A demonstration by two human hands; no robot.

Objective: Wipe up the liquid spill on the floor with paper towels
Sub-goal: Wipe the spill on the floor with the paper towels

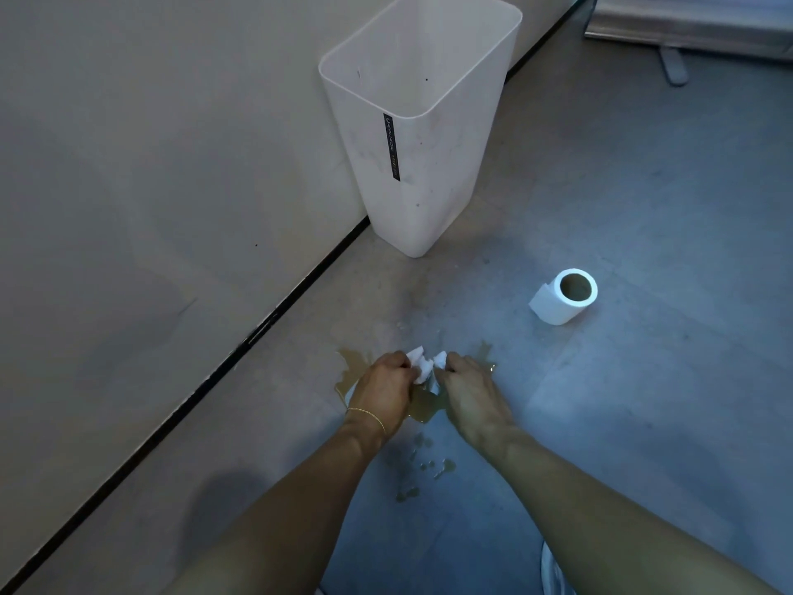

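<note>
Forearm, paper towel, spill, grey floor

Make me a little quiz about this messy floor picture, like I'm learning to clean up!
1. True or false: the paper roll lies inside the white bin.
2. The left hand and right hand grip the crumpled paper where? A) over the brown spill B) inside the bin C) on the roll
3. Fill in: the thin gold bracelet is on the ____ wrist.
Key: 1 false; 2 A; 3 left.
</note>
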